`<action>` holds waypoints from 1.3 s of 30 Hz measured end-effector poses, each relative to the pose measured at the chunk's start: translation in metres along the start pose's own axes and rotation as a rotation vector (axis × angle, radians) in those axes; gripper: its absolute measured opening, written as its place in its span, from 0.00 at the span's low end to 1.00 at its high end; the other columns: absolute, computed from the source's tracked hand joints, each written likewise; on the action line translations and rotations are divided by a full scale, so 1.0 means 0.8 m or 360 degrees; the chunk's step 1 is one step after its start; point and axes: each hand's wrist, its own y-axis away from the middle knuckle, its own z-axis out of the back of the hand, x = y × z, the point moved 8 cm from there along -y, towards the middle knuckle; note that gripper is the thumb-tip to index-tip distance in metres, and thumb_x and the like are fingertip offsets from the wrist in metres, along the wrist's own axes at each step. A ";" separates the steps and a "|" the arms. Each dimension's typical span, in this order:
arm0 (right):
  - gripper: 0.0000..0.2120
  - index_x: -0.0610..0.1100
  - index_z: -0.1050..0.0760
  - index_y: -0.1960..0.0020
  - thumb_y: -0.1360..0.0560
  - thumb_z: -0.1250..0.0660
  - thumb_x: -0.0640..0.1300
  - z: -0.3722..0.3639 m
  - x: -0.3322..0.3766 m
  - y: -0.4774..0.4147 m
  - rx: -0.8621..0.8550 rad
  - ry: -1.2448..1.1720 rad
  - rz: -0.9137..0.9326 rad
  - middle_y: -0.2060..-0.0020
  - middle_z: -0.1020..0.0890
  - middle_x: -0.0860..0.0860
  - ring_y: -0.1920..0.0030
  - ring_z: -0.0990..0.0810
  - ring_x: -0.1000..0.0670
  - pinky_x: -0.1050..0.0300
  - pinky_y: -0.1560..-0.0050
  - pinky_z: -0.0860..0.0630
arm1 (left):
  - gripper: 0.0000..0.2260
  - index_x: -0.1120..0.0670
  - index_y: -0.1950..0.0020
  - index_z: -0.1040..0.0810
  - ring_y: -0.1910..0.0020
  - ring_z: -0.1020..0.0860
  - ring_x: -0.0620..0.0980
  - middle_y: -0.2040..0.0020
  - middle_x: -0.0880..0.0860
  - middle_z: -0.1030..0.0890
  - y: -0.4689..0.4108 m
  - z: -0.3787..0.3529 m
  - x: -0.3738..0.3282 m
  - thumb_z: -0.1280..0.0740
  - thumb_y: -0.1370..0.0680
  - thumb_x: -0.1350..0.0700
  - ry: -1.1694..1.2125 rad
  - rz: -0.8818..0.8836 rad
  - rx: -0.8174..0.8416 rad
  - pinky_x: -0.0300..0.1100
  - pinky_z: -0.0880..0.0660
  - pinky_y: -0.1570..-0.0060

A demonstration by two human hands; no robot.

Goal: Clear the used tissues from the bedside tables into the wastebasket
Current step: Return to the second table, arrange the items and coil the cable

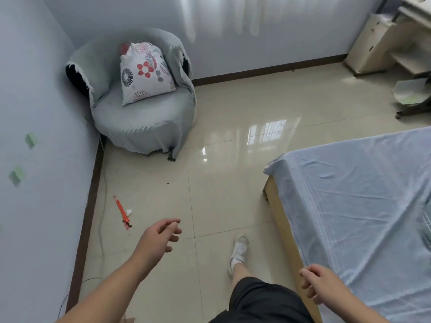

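Small white crumpled wad (129,212), tissue-like, on the tiled floor (233,183) at lower left of the frame, touching the side of an orange stick-shaped object (121,210); too small to tell more. Just right of and below these, left hand (161,234), held over the floor, fingers loosely curled and relaxed, holding nothing, apart from the wad. At lower right, right hand (319,283), fingers likewise loosely curled, holding nothing, poised at the edge of the bed (361,206). Between the two hands, a foot in a white shoe (239,250) flat on the tiles, black shorts (261,301) below it at the bottom edge. Bed covered with a pale blue sheet, wooden frame showing along its left side. Thin cable (103,190) running beside the dark baseboard at left. At upper left, in the corner of the room, round armchair (142,122) under a grey cover, floral cushion (145,73) propped upright against its back. Two green tags (31,139) on the left wall. Pale curtain (221,15) across the top; cream cabinet (377,43) at upper right.
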 end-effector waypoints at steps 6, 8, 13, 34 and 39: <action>0.10 0.40 0.19 0.54 0.18 0.35 0.43 0.061 0.178 -0.116 0.0016 0.0002 0.0076 0.67 0.15 0.47 0.72 0.21 0.50 0.57 0.70 0.27 | 0.09 0.44 0.42 0.15 0.49 0.14 0.50 0.51 0.48 0.12 -0.143 -0.016 -0.135 0.36 0.14 0.52 -0.0034 -0.0048 -0.0004 0.46 0.18 0.55; 0.10 0.40 0.19 0.53 0.18 0.36 0.43 0.089 0.266 -0.140 0.0014 0.0018 0.0178 0.63 0.15 0.45 0.69 0.20 0.49 0.56 0.68 0.26 | 0.09 0.43 0.43 0.15 0.50 0.14 0.48 0.52 0.45 0.12 -0.182 -0.014 -0.164 0.36 0.14 0.52 -0.0049 -0.0042 -0.0010 0.45 0.18 0.56; 0.11 0.41 0.19 0.53 0.17 0.37 0.44 0.154 0.468 -0.201 -0.0017 -0.0026 0.0439 0.59 0.14 0.44 0.65 0.19 0.50 0.58 0.66 0.24 | 0.10 0.47 0.43 0.14 0.49 0.15 0.54 0.49 0.52 0.12 -0.284 -0.013 -0.205 0.36 0.13 0.53 0.0057 0.0075 -0.0066 0.49 0.19 0.56; 0.10 0.38 0.19 0.55 0.19 0.34 0.43 0.328 0.511 -0.425 -0.0531 -0.0776 -0.0222 0.66 0.14 0.47 0.71 0.21 0.51 0.56 0.70 0.27 | 0.08 0.50 0.42 0.16 0.53 0.18 0.52 0.49 0.55 0.13 -0.758 -0.264 -0.692 0.36 0.13 0.55 -0.0531 -0.0321 0.0728 0.46 0.24 0.57; 0.10 0.39 0.17 0.57 0.20 0.33 0.41 0.363 0.453 -0.476 -0.0616 -0.1196 -0.0517 0.65 0.15 0.41 0.72 0.23 0.46 0.56 0.70 0.28 | 0.09 0.47 0.42 0.15 0.50 0.16 0.53 0.49 0.52 0.13 -0.814 -0.403 -0.798 0.36 0.13 0.53 -0.0705 -0.0448 0.0876 0.46 0.20 0.55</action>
